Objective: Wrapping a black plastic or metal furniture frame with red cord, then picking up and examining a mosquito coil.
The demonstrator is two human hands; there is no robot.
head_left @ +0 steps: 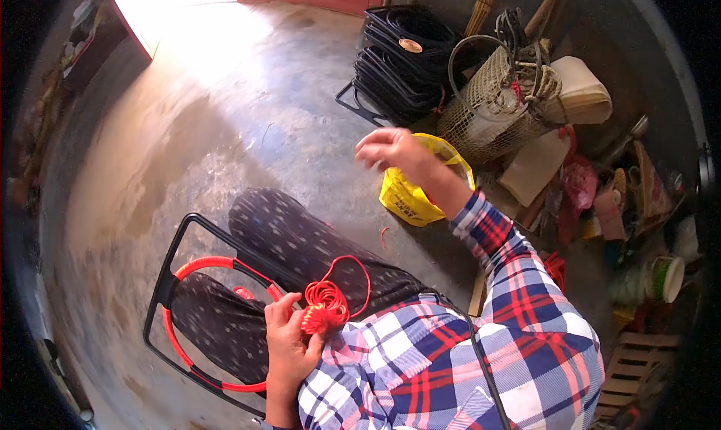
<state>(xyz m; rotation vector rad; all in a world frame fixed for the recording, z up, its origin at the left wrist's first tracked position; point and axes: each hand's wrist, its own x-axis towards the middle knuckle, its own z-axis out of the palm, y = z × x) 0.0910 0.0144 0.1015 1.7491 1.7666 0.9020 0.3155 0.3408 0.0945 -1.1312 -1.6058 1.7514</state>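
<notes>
My left hand [291, 344] is closed round the end of a coiled bundle of red cord [324, 302], close to my lap. A loose loop of the cord arches out to the right of the bundle. My right hand [402, 158] is raised in front of a yellow bag [411, 203], its fingers stretched out to the left and slightly blurred. Nothing shows in those fingers. Across my leg lies a black rectangular frame [175, 251] with a red-wrapped ring [204, 263] on it.
A stack of black frames [405, 69] stands beyond the yellow bag. Beside it are a mesh basket [481, 107] holding rope and a cream sheet-like piece [582, 92]. Mixed bags and a spool [667, 280] crowd the right side. A short red scrap [384, 238] lies on the floor.
</notes>
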